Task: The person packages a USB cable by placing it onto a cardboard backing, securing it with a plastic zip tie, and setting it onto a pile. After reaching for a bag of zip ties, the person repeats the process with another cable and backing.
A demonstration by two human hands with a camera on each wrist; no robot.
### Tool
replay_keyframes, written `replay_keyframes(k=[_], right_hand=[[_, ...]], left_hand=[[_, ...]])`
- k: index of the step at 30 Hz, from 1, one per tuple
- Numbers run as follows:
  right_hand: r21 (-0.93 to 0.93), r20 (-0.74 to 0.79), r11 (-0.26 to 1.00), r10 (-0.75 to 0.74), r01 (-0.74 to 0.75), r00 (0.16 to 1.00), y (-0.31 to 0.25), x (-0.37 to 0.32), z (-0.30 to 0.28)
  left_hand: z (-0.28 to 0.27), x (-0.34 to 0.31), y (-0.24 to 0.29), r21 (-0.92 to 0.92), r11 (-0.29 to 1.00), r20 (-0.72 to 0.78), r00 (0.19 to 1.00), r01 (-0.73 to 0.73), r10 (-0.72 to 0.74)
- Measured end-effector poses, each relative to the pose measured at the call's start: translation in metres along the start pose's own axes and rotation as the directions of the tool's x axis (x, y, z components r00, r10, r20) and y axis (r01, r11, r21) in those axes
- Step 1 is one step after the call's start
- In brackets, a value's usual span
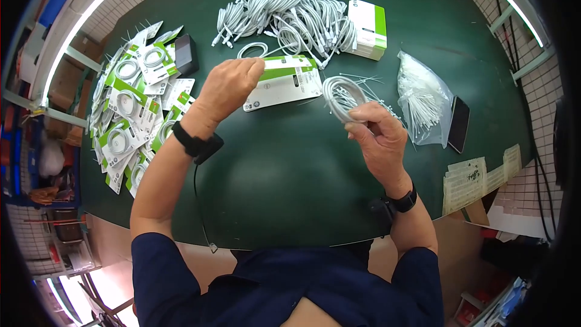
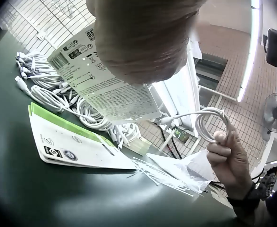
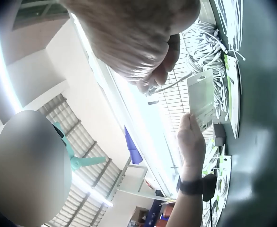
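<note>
The left hand (image 1: 233, 88) pinches the edge of a white and green printed card (image 1: 289, 62), whose printed back (image 2: 103, 78) faces the left wrist camera. Coiled white cable (image 1: 345, 95) is held between thumb and fingers of the right hand (image 1: 382, 139); one cable end reaches toward the card. Below the held card lie more cards (image 1: 281, 92) on the table. Thin white ties (image 1: 372, 94) lie just behind the right hand. In the right wrist view the right hand (image 3: 134, 38) fills the top and hides most of the coil.
At the back lie a heap of white cables (image 1: 284, 12) and a stack of cards (image 1: 368, 27). Carded cables (image 1: 127, 106) pile at the left beside a black box (image 1: 186, 54). A bag of ties (image 1: 422, 100) and a phone (image 1: 459, 124) lie at the right of the green table (image 1: 272, 188).
</note>
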State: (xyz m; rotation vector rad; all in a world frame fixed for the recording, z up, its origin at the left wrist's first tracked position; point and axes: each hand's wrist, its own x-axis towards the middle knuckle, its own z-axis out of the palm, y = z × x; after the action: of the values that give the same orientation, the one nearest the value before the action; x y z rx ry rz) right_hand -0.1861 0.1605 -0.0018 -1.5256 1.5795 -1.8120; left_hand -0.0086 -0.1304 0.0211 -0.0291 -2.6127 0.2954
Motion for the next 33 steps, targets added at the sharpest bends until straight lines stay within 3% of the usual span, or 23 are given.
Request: replay_keyframes(k=[4, 8, 11, 12, 16, 18, 19, 21, 22, 23, 24, 25, 26, 27, 29, 30, 33], right_hand=[[0.185, -0.161, 0.982, 0.074, -0.043, 0.984, -0.003, 0.001, 0.000], [0.044, -0.059, 0.999, 0.031, -0.028, 0.998, -0.006, -0.001, 0.011], [-0.208, 0.127, 0.967, -0.123, 0.148, 0.984, -0.012, -0.004, 0.030], [-0.210, 0.143, 0.968, -0.113, 0.141, 0.983, -0.011, -0.005, 0.034], [-0.318, 0.133, 0.929, -0.156, 0.191, 0.979, -0.004, -0.008, 0.044], [-0.229, 0.034, 0.972, -0.054, 0.060, 0.998, -0.003, -0.008, 0.045], [-0.177, -0.015, 0.984, 0.003, -0.006, 1.000, -0.002, -0.009, 0.046], [-0.176, -0.036, 0.984, -0.018, 0.012, 0.999, -0.001, -0.009, 0.048], [-0.179, -0.054, 0.983, -0.039, 0.029, 0.998, 0.000, -0.009, 0.050], [-0.183, -0.072, 0.982, -0.058, 0.044, 0.996, 0.001, -0.010, 0.051], [-0.179, -0.078, 0.983, -0.051, 0.036, 0.996, 0.003, -0.010, 0.051], [-0.189, -0.060, 0.978, -0.099, 0.086, 0.993, 0.006, -0.010, 0.050], [-0.200, -0.041, 0.970, -0.146, 0.135, 0.988, 0.008, -0.009, 0.049], [-0.210, -0.020, 0.960, -0.193, 0.185, 0.981, 0.008, -0.011, 0.048], [-0.204, 0.014, 0.954, -0.219, 0.217, 0.976, 0.007, -0.013, 0.048], [-0.201, 0.049, 0.945, -0.252, 0.257, 0.966, 0.006, -0.014, 0.049], [-0.197, 0.108, 0.928, -0.300, 0.316, 0.948, 0.003, -0.018, 0.050]], left_hand=[[-0.051, -0.014, 0.054, 0.041, 0.999, -0.029, 0.999, 0.030, -0.029], [-0.056, -0.037, 0.118, -0.057, 0.997, 0.066, 0.997, 0.051, -0.047], [-0.049, -0.041, 0.141, -0.167, 0.980, 0.139, 0.987, 0.105, -0.082], [-0.047, -0.039, 0.143, -0.214, 0.967, 0.176, 0.979, 0.136, -0.099], [-0.039, -0.034, 0.143, -0.336, 0.922, 0.182, 0.974, 0.192, -0.136], [-0.037, -0.032, 0.138, -0.373, 0.907, 0.170, 0.975, 0.195, -0.139], [-0.034, -0.031, 0.135, -0.376, 0.920, -0.012, 0.992, 0.112, -0.126], [-0.032, -0.030, 0.130, -0.338, 0.940, -0.367, 0.927, -0.052, -0.081], [-0.038, -0.034, 0.137, -0.341, 0.939, -0.360, 0.930, -0.055, -0.076], [-0.051, -0.043, 0.153, -0.629, 0.769, -0.190, 0.938, 0.111, -0.291], [-0.066, -0.052, 0.169, -0.821, 0.497, 0.042, 0.897, 0.281, -0.439], [-0.072, -0.056, 0.177, -0.890, 0.159, 0.301, 0.813, 0.428, -0.499], [-0.069, -0.057, 0.179, -0.888, 0.157, 0.309, 0.812, 0.433, -0.495], [-0.064, -0.059, 0.183, -0.850, -0.204, 0.519, 0.702, 0.486, -0.487], [-0.058, -0.057, 0.186, -0.455, -0.799, 0.843, 0.478, 0.392, -0.246], [-0.057, -0.058, 0.183, -0.454, -0.801, 0.845, 0.474, 0.390, -0.248], [-0.055, -0.054, 0.168, -0.202, -0.977, 0.879, 0.453, 0.072, -0.148]])
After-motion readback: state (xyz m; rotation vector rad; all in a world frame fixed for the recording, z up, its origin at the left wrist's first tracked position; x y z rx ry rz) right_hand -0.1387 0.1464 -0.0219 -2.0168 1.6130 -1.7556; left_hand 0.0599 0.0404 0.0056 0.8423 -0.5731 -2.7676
